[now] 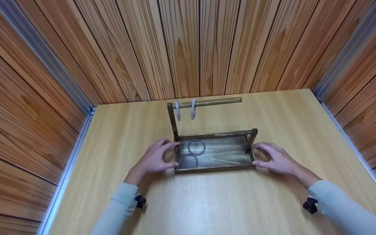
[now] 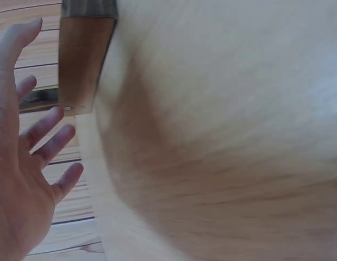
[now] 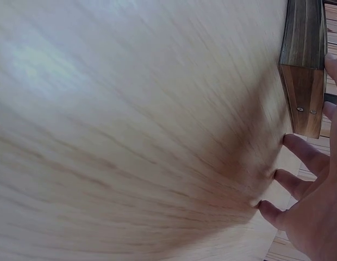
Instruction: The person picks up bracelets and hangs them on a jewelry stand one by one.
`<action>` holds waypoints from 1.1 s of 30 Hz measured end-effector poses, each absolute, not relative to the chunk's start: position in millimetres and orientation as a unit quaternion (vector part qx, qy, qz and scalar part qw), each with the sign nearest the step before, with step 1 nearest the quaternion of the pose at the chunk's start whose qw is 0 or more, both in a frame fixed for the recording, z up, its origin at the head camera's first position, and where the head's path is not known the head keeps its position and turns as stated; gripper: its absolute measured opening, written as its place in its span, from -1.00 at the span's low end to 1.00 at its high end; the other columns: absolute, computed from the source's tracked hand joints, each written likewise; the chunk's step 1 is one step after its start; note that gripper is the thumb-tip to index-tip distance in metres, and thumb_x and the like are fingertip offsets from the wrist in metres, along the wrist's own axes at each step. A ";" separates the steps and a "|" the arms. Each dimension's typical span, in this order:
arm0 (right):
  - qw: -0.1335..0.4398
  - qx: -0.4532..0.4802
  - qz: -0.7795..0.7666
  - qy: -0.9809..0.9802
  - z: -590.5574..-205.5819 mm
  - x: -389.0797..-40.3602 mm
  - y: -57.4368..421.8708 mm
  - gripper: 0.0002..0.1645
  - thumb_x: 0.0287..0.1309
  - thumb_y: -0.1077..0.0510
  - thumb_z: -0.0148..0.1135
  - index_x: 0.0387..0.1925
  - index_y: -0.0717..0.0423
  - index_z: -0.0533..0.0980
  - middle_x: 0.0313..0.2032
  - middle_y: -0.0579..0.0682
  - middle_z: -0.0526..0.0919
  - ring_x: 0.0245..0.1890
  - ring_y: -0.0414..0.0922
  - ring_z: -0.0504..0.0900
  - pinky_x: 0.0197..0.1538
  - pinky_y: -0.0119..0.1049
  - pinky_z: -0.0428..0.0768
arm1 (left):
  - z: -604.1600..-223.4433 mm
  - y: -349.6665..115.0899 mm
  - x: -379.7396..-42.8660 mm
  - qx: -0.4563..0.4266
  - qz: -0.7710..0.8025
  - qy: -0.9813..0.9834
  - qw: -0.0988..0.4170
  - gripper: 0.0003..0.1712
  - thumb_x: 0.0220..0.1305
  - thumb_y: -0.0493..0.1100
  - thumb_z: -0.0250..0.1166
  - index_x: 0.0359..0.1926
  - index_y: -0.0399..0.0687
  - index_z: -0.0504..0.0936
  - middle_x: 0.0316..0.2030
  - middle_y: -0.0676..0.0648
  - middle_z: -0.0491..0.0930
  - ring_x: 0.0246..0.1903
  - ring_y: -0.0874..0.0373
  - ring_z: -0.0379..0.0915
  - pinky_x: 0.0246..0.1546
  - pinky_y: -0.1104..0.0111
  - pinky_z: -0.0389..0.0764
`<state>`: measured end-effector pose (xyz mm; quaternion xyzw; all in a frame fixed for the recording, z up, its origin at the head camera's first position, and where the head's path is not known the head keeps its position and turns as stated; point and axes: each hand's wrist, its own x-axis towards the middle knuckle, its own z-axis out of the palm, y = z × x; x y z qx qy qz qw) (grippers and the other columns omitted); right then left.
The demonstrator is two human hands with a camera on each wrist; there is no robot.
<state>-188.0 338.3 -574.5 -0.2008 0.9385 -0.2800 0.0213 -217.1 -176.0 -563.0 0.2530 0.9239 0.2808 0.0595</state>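
Note:
A dark brown wooden rack (image 1: 215,169) stands on the table, a shallow tray with an upright post at the left carrying a long bar. At its left end my left hand (image 1: 157,157) has thumb and index fingertip close to the end wall; in the left wrist view the fingers are spread apart. My right hand (image 1: 276,159) is at the right end, thumb by the near corner, and its other fingertips touch the table in the right wrist view. Two rings, a far ring (image 1: 203,148) and a near ring (image 1: 197,161), lie in the tray's left part.
Two pale rings, a left one (image 1: 179,114) and a right one (image 1: 193,112), hang from the bar (image 1: 219,101). A short post (image 1: 251,140) rises at the tray's right end. Wood-panelled walls (image 1: 184,49) enclose the light wooden table (image 1: 217,202) behind and at both sides.

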 end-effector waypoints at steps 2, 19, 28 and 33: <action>0.024 -0.200 -0.282 0.938 -573.9 -187.8 337.9 -0.24 0.38 -0.19 0.55 0.44 0.07 0.58 0.47 0.27 0.65 0.50 0.43 0.56 0.51 0.58 0.44 | -559.2 -174.8 -217.4 0.259 0.279 0.923 0.062 -0.13 0.29 0.21 0.62 0.57 0.22 0.60 0.35 -0.14 0.58 0.35 -0.15 0.52 0.40 -0.21 0.54; 0.028 -0.192 -0.283 0.939 -572.1 -187.5 337.0 -0.24 0.38 -0.20 0.54 0.44 0.04 0.58 0.48 0.26 0.65 0.52 0.43 0.55 0.52 0.58 0.43 | -532.2 -152.2 -218.6 0.341 0.264 0.897 0.101 -0.22 0.23 -0.05 0.69 0.47 0.08 0.69 0.48 -0.20 0.64 0.52 -0.28 0.54 0.58 -0.27 0.53; 0.035 -0.193 -0.285 0.938 -570.4 -187.6 337.1 -0.23 0.40 -0.20 0.54 0.47 0.05 0.56 0.50 0.29 0.61 0.54 0.45 0.51 0.54 0.58 0.43 | -526.5 -139.1 -224.4 0.371 0.247 0.881 0.158 -0.18 0.25 -0.18 0.68 0.52 0.07 0.65 0.57 -0.17 0.55 0.60 -0.26 0.45 0.61 -0.26 0.52; 0.040 -0.193 -0.286 0.938 -570.8 -186.6 337.1 -0.24 0.41 -0.21 0.53 0.46 0.04 0.56 0.51 0.28 0.61 0.56 0.44 0.50 0.54 0.58 0.43 | -524.1 -132.8 -227.2 0.375 0.226 0.879 0.189 -0.11 0.25 -0.24 0.67 0.58 0.11 0.61 0.65 -0.15 0.47 0.68 -0.29 0.32 0.65 -0.26 0.46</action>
